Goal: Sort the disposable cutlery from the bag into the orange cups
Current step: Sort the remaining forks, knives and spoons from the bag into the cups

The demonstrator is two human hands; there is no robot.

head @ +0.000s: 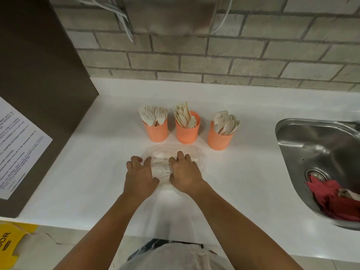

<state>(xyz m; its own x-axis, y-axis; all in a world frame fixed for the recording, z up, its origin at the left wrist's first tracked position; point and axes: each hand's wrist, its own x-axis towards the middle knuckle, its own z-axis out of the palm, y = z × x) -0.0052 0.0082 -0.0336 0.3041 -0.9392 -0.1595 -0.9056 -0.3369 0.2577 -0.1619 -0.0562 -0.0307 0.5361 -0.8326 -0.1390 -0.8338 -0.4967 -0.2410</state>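
Past the forearms at the near edge, a clear bag (198, 156) is gripped by the left hand (140, 177) and right hand (185, 175), fingers curled into the plastic.
It lies on the white counter (93, 164), pale utensils inside. Just beyond, three orange cups (187, 134) are lined up: forks (153, 114) left, knives (184, 115) middle, spoons (226, 121) right. A steel sink (280, 137) holding a red cloth (335, 201) is set at right; a brick wall (214, 61) stands behind.

The white counter (253, 106) bears three orange cups (187, 133) in a row, with a clear bag (199, 153) near them.

yellow sign (8, 239) with letters "OR", printed sheet (18, 145) illegible
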